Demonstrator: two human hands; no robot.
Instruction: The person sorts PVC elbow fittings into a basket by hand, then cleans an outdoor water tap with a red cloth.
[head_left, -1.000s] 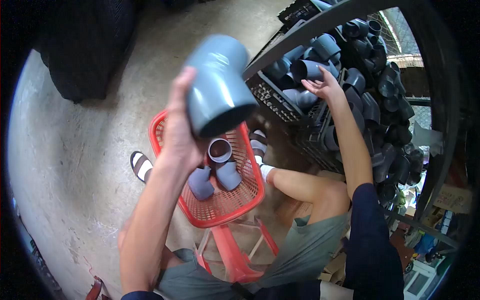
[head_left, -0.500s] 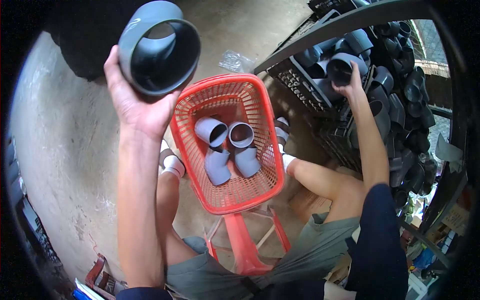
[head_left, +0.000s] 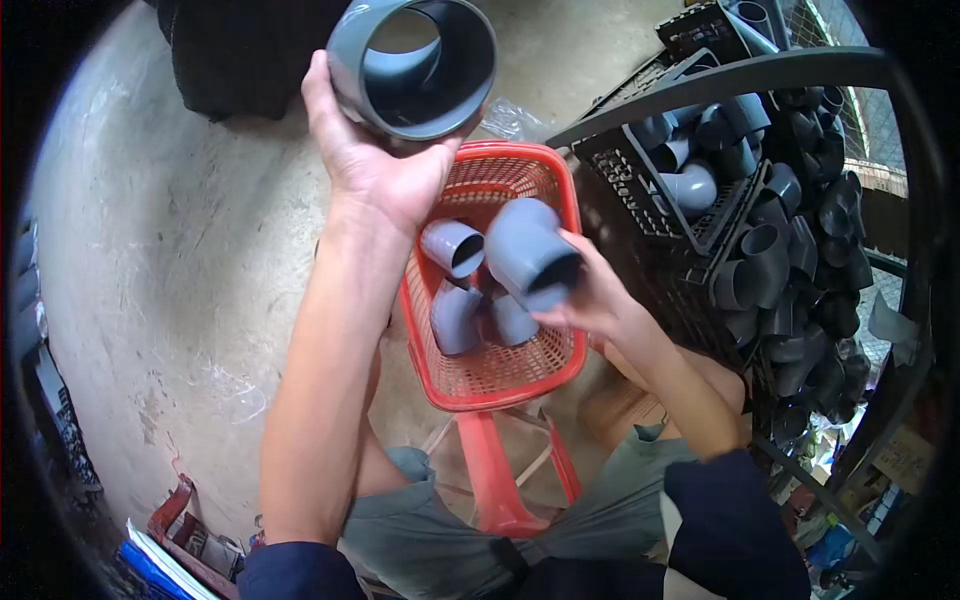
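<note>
My left hand [head_left: 385, 180] grips a large grey plastic pipe elbow [head_left: 345, 65], raised above the far left of the red basket [head_left: 425, 375], its wide opening turned toward me. In my right hand [head_left: 600, 295] is a smaller grey pipe elbow [head_left: 520, 250], slightly blurred, held over the basket's right half. Below it, several grey elbows lie in the basket, among them one at the left [head_left: 453, 245] and one nearer me [head_left: 455, 320]; the held elbow partly covers the others. The basket rests on a red plastic stool [head_left: 490, 470].
A black crate [head_left: 625, 185] of grey elbows stands at the right, beside a large pile of elbows [head_left: 765, 260] behind a dark metal frame [head_left: 720, 80]. Clear plastic wrap [head_left: 515, 120] lies on the concrete floor [head_left: 200, 280] beyond the basket. A dark draped shape [head_left: 235, 60] is at the far left.
My right hand has taken a pipe elbow from the crate and brought it left over the basket. My left hand and its large elbow appear farther right and higher in view.
</note>
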